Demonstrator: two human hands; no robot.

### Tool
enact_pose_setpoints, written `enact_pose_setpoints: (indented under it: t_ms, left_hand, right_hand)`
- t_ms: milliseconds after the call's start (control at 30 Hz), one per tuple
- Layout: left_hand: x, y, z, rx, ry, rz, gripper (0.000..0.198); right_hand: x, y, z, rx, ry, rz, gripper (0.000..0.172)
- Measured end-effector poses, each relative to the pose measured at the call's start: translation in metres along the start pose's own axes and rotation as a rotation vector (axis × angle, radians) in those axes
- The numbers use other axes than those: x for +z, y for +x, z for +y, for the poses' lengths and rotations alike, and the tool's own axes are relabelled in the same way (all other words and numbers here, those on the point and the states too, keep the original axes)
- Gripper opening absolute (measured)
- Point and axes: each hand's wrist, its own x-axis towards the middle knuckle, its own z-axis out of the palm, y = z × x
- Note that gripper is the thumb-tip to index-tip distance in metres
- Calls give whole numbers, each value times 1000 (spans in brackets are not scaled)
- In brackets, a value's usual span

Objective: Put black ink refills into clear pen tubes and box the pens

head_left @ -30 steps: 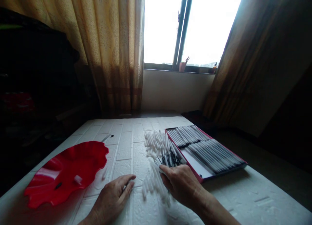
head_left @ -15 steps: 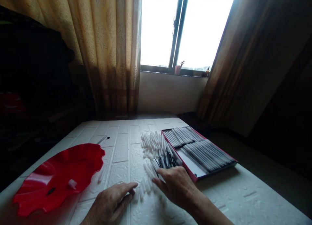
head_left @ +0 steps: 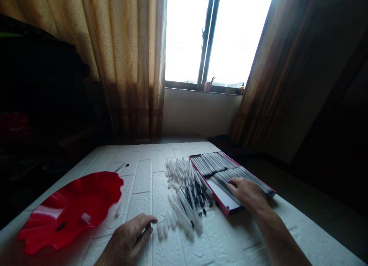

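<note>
My right hand is over the shallow red-edged box, its fingers closed on a pen at the near end of the lower row of pens; the hand hides most of that pen. My left hand rests on the table with thumb and forefinger brought together; a dark spot shows between them, too small to name. Between my hands lies a loose heap of clear, black-tipped pens. Short whitish caps lie just right of my left fingertips, and a pile of similar whitish pieces lies behind the heap.
A red wavy-rimmed bowl stands at the left with a dark piece and a pale piece inside. Behind it lie a clear tube and a small black piece. The white brick-patterned table reaches toward the curtain and window.
My right hand has moved from the loose pen heap rightward and up over the box, uncovering the heap. My left hand has shifted slightly left along the table.
</note>
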Motion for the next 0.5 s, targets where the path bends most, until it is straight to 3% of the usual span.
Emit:
enact_pose_setpoints:
  t_ms: [200, 500]
  left_hand:
    - [-1, 2, 2, -12, 3, -21, 17]
    - [-3, 1, 6, 39, 44, 15, 15]
  right_hand:
    - [4, -3, 0, 99, -44, -109, 18]
    - [10, -8, -9, 67, -84, -83, 19]
